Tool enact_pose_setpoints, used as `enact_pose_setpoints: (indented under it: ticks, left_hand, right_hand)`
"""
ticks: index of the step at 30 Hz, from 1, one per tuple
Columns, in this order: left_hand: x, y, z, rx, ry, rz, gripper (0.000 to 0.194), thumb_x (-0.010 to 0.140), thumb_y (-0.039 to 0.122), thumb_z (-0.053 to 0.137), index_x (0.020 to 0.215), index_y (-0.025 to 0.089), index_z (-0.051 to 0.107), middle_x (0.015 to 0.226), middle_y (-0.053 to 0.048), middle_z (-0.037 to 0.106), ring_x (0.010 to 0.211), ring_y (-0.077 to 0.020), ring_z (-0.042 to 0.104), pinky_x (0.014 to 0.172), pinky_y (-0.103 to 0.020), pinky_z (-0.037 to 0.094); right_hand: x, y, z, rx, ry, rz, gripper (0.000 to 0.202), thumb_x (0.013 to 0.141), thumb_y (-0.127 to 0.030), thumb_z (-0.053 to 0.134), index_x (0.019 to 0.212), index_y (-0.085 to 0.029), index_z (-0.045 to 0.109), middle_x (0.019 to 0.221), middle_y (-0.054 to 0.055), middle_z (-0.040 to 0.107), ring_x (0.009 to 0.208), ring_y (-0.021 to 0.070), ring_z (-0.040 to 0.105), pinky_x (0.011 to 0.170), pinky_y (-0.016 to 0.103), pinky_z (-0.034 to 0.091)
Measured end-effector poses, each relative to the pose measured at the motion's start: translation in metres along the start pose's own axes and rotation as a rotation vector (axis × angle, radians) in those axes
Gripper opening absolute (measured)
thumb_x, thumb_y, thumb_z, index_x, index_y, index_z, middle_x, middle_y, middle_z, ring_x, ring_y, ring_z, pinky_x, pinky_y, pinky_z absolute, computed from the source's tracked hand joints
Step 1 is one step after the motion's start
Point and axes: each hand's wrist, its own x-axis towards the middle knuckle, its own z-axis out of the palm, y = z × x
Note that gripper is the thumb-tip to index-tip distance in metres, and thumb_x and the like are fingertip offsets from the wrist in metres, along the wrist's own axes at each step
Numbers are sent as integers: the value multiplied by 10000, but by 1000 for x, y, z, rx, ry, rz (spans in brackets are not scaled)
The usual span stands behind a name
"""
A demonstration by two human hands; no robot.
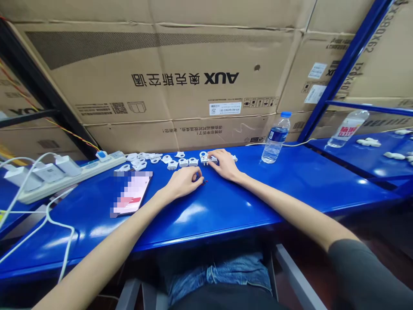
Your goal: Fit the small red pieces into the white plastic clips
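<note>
2 hands, apart, both left of the blue-capped bottle (275, 138). Right hand (226, 164): fingertips at 1 white plug (204, 158), left of bottle; can't tell if clamped. Left hand (183, 182): thumb and index curled close, 1 tiny dark-red part (204, 182) at the tips, grip unclear. Further left of bottle: about 5 loose plugs (183, 162), 1 overlapped pile (139, 163) (uncountable), 1 phone (134, 193), 1 power strip (100, 166) with 3 white chargers (48, 172). Right of bottle: 1 red-lettered bottle (347, 128).

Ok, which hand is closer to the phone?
Left. The left hand is to the right of the phone; the right hand is farther right, beyond the left one.
</note>
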Motion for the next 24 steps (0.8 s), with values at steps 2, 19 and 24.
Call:
enact_pose_setpoints:
  ticks: [2,19,24]
  left_hand:
    - [0,0,0,-8,-20,11,170,928,344,583,903,221,696,708,-4,634,690,-195,577,611,-307,327]
    - [-3,-1,-3,-23,-106,150,138,927,294,543,944,217,656,811,-8,642,736,-181,582,674,-301,387]
    - [-2,-2,-2,-33,-110,147,103,905,252,545,885,217,639,807,-10,658,725,-178,584,663,-296,384]
  right_hand:
    - [4,1,4,-11,-13,18,211,1010,-329,600,1166,-237,707,1280,84,740,1240,300,591,1062,483,452]
    - [9,0,11,-65,-123,43,155,1011,-293,602,1110,-210,689,1269,102,728,1320,299,577,1147,529,397]
    - [8,0,10,-89,-124,29,207,1002,-284,581,1159,-197,683,1259,114,731,1281,310,577,1087,488,444]
